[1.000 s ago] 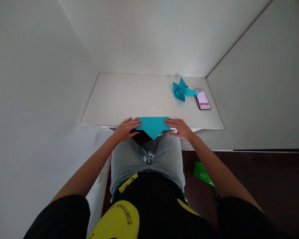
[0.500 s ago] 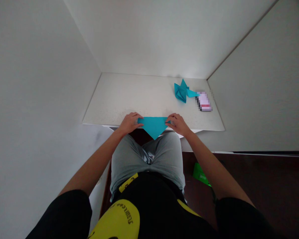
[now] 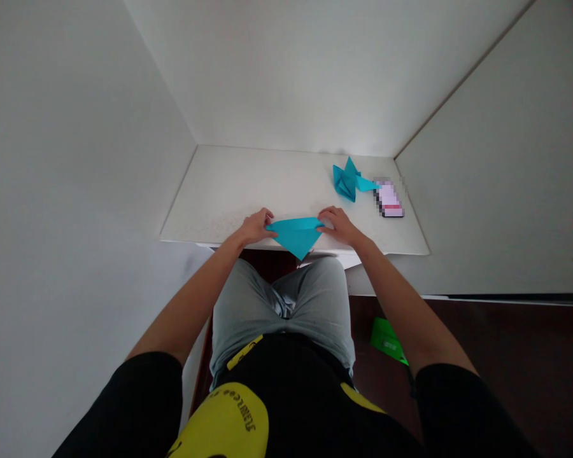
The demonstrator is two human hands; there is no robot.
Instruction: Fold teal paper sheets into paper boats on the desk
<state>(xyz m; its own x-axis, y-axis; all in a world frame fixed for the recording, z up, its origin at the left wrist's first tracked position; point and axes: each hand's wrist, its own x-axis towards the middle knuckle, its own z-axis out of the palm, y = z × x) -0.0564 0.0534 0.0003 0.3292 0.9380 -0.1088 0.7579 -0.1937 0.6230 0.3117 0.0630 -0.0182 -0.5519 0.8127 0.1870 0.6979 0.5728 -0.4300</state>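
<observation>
A blue sheet of folded paper is stretched between my hands at the front edge of the table, its pointed corner hanging toward my lap. A crease runs across it below the upper edge. My left hand pinches its left corner between thumb and fingers. At the opposite corner my right hand has its fingers closed on the paper in the same way. Farther back on the right lies a blue origami figure with several pointed flaps.
The white tabletop is bounded by walls at the back and sides. A phone, blurred out, lies at the right, touched by the figure's tip. A green box rests on the dark floor to my right.
The paper has been raised slightly and tilted, and a crease line now shows near its top. Both hands have moved up a little with it, still gripping the corners.
</observation>
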